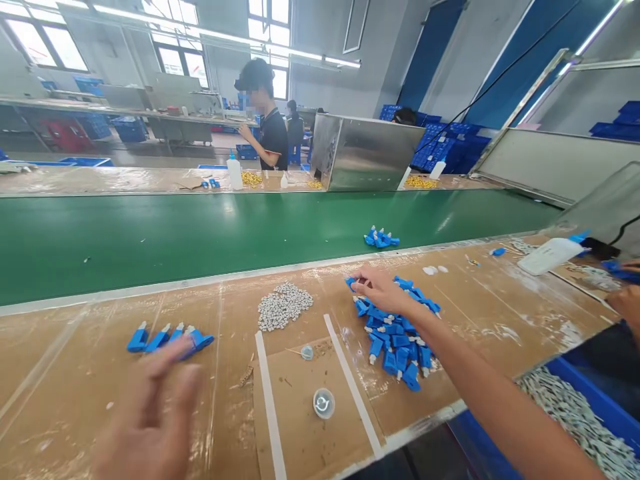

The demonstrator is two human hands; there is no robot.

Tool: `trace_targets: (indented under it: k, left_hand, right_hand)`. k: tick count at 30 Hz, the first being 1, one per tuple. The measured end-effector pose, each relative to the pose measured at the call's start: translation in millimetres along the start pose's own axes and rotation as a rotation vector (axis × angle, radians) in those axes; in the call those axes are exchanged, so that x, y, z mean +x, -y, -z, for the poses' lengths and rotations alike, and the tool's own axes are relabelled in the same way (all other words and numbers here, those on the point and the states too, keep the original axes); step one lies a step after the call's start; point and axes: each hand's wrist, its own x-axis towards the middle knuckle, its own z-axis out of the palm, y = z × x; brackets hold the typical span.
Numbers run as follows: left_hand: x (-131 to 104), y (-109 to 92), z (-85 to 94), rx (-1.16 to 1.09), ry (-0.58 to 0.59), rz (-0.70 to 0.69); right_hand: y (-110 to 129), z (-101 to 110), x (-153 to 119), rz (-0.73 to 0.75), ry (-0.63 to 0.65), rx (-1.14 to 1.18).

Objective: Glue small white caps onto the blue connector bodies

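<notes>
My left hand (147,413), blurred by motion, is low at the left with its index finger and thumb apart and nothing visible between them. Just beyond its fingertips, a short row of blue plastic parts with white tips (157,339) lies on the brown tabletop. My right hand (381,290) reaches over the far left side of a heap of similar blue parts (400,343). Its curled fingers close on one blue plastic part (351,285), mostly covered by the fingers. Between my hands lie a pile of small grey-white pieces (285,307) and a small clear cup (324,404).
A green conveyor belt (200,233) runs beyond the table, carrying a cluster of blue parts (381,238). A white bottle (553,255) lies at the right, near another person's hand (627,303). A blue bin (575,380) of pale pieces stands below the table edge. Someone (273,127) stands across the belt.
</notes>
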Motion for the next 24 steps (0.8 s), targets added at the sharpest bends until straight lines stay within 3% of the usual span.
trace_targets:
  k: [3, 6, 8, 11, 13, 15, 20, 24]
  left_hand:
    - [-27.3, -40.8, -44.3, -0.339, 0.335, 0.051]
    - [-20.4, -51.3, -81.9, -0.689, 0.652, 0.124]
    - [-11.8, -48.0, -94.4, -0.865, 0.864, 0.212]
    - [-10.3, -43.1, -95.8, -1.013, 1.052, 0.321]
    - [-16.9, -41.7, -90.9, -1.045, 1.034, 0.335]
    - [-24.8, -39.2, -85.4, -1.058, 0.942, 0.331]
    - [-35.2, -18.3, -80.3, -1.133, 0.64, 0.486]
    - [-43.4, 0.1, -89.6, -1.173, 0.608, 0.659]
  right_hand:
    - [38.7, -32.9, -41.3, 0.053, 0.118, 0.302]
    - [71.6, -69.2, -79.6, -0.083, 0.384, 1.009]
    - [86.9, -87.0, -94.8, -0.237, 0.484, 1.435]
    - [100.4, -100.3, -104.0, -0.375, 0.458, 1.652]
    - [102.4, -101.3, -107.5, -0.412, 0.442, 1.639]
    - [95.9, -98.5, -113.1, -0.391, 0.398, 1.497]
    - [49.0, -97.2, -135.7, -0.283, -0.002, 0.66]
    - [30.4, -115.6, -144.3, -0.279, -0.009, 0.463]
